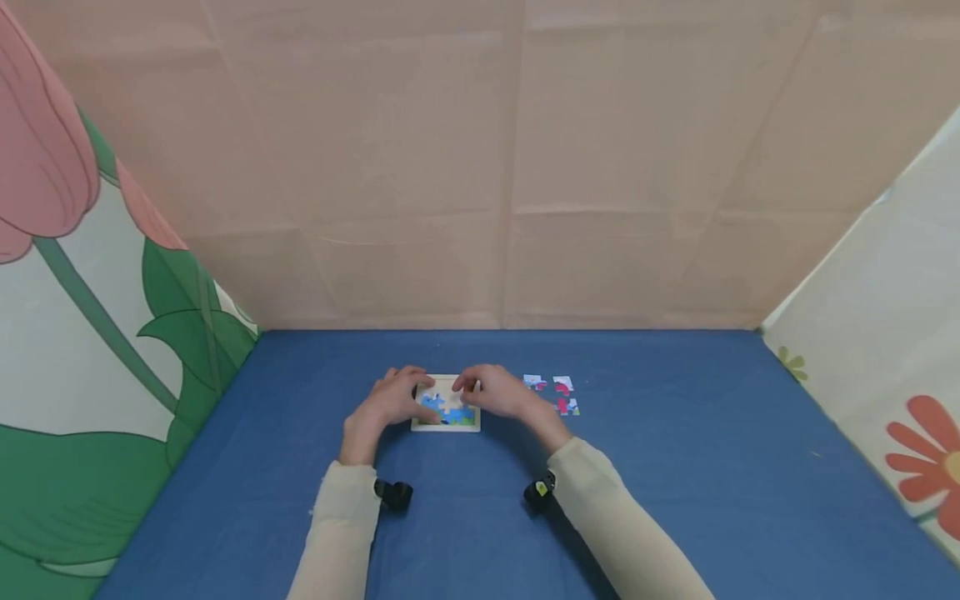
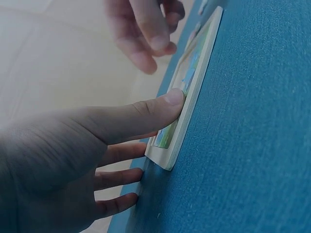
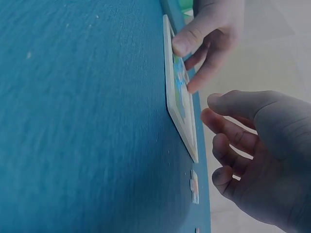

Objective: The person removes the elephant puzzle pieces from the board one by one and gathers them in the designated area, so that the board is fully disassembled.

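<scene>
1 puzzle tray [image 1: 457,428] between gripping thumb and fingers of left hand [image 1: 390,400], below loose, empty fingers of right hand [image 1: 501,390]

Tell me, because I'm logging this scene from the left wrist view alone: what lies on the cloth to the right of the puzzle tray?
Observer: In the head view, loose puzzle pieces with pink and white parts lie there on the blue cloth, apart from the puzzle tray.

Operator: Which part of the puzzle tray looks unfilled from above?

Observer: Its far right part shows bare board.

Operator: Does the right hand hold a piece?

Observer: None that I can see; the right wrist view shows nothing between its thumb and index finger.
</scene>
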Demonstrator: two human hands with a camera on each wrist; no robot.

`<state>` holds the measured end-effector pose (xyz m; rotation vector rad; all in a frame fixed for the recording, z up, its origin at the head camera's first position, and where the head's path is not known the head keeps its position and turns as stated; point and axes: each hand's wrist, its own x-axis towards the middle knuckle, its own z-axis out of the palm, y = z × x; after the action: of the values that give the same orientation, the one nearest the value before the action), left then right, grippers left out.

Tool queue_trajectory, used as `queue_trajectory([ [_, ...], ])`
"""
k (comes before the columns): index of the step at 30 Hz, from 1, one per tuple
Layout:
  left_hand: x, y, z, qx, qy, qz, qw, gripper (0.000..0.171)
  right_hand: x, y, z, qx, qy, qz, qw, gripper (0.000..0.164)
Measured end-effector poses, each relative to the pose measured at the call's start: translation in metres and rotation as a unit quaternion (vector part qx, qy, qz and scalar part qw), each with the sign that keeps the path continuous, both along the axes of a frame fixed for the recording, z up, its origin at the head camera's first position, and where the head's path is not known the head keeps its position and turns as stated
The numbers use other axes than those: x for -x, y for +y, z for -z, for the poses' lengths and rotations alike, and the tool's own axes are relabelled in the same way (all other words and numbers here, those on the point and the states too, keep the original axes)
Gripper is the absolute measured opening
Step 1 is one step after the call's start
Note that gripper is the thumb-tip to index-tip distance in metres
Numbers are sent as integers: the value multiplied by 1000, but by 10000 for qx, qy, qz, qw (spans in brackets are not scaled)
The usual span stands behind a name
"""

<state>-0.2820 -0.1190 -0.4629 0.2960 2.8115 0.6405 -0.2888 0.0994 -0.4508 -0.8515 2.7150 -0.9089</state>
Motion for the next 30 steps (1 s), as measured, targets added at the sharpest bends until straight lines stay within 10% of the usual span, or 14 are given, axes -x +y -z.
queue_trajectory([
  [30,0,-1,-1,-235,-59,47,9997,70,12,-32,8,-173,-151,-353,9991,22],
])
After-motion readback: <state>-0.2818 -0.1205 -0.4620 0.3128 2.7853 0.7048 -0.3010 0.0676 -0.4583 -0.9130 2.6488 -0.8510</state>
